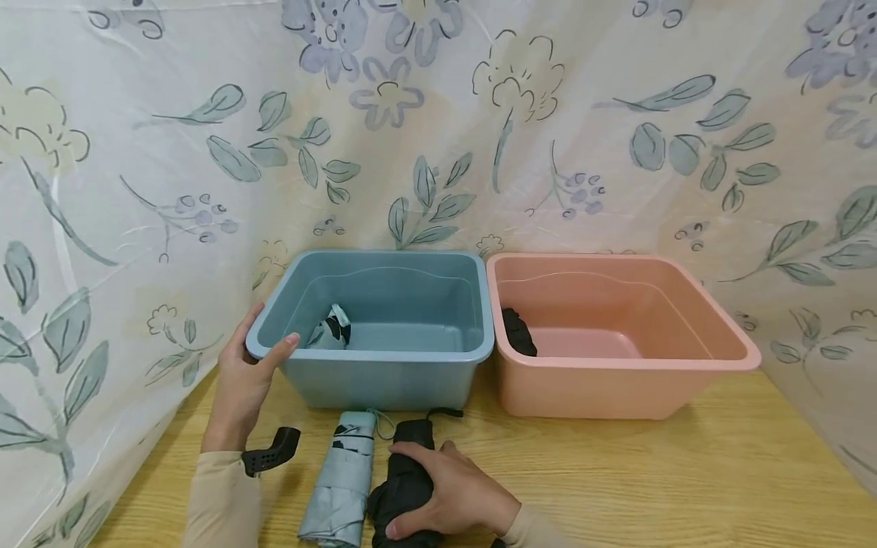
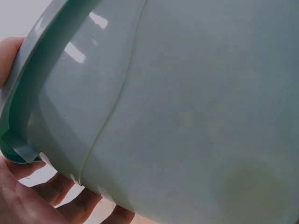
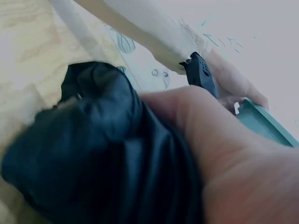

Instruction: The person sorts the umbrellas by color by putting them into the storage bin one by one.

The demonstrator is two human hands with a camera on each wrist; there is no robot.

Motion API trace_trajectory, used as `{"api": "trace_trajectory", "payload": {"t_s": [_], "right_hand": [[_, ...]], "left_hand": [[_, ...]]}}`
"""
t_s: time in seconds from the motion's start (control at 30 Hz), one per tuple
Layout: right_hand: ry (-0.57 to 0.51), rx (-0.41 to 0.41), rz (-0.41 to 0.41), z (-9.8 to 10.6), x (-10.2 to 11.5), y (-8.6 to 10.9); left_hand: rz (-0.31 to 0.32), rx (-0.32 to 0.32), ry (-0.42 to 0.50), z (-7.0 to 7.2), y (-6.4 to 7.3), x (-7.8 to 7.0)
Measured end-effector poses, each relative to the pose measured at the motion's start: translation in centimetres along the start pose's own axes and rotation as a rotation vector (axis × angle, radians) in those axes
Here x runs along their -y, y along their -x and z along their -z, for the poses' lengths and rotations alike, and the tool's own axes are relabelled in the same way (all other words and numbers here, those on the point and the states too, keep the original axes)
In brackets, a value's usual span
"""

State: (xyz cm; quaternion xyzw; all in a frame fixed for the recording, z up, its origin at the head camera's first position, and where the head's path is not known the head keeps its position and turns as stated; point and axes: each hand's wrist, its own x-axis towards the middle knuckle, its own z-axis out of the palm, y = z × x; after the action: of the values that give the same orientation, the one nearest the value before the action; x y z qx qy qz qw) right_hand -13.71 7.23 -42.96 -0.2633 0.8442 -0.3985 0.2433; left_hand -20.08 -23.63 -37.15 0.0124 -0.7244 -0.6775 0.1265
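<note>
At the front left corner of the blue bin (image 1: 384, 380), my left hand (image 1: 243, 380) grips the rim, thumb over the top edge and fingers outside; the left wrist view shows the fingers (image 2: 81, 205) against the wall. My right hand (image 1: 455, 491) holds a folded black umbrella (image 1: 407, 476) on the table, thumb near its lower end and fingers across its upper part. In the right wrist view the black cloth (image 3: 107, 154) bulges beside the thumb. A folded light blue umbrella (image 1: 342, 479) with a thin cord lies just left of the black one.
To the right of the blue bin stands a pink bin (image 1: 617, 388), with a black bundle (image 1: 518, 332) inside at its left. A light blue and black folded item (image 1: 332, 329) lies in the blue bin. Behind both hangs a floral cloth (image 1: 438, 137). Everything stands on a wooden table (image 1: 651, 479).
</note>
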Motion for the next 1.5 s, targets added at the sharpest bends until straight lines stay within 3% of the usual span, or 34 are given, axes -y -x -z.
{"api": "trace_trajectory", "payload": {"t_s": [0.27, 0.57, 0.83, 1.07, 1.33, 1.5], "right_hand": [[-0.085, 0.012, 0.083, -0.2, -0.6, -0.4], [-0.207, -0.005, 0.168, 0.1, 0.4, 0.0], [-0.515, 0.130, 0.220, 1.9, 1.2, 0.8], [-0.620, 0.196, 0.332, 4.3, 3.1, 3.0], [-0.570, 0.044, 0.404, 7.1, 4.2, 5.8], [-0.625, 0.012, 0.421, 8.1, 4.1, 6.8]], "left_hand": [[0.005, -0.008, -0.011, 0.1, 0.0, -0.1], [0.016, -0.006, -0.027, 0.0, 0.1, -0.1], [0.007, -0.002, -0.032, 0.1, 0.1, 0.0], [0.005, -0.009, -0.059, -0.1, 0.0, 0.0], [0.016, -0.012, -0.076, -0.2, 0.0, 0.0], [0.032, -0.014, -0.081, -0.1, 0.1, -0.1]]}}
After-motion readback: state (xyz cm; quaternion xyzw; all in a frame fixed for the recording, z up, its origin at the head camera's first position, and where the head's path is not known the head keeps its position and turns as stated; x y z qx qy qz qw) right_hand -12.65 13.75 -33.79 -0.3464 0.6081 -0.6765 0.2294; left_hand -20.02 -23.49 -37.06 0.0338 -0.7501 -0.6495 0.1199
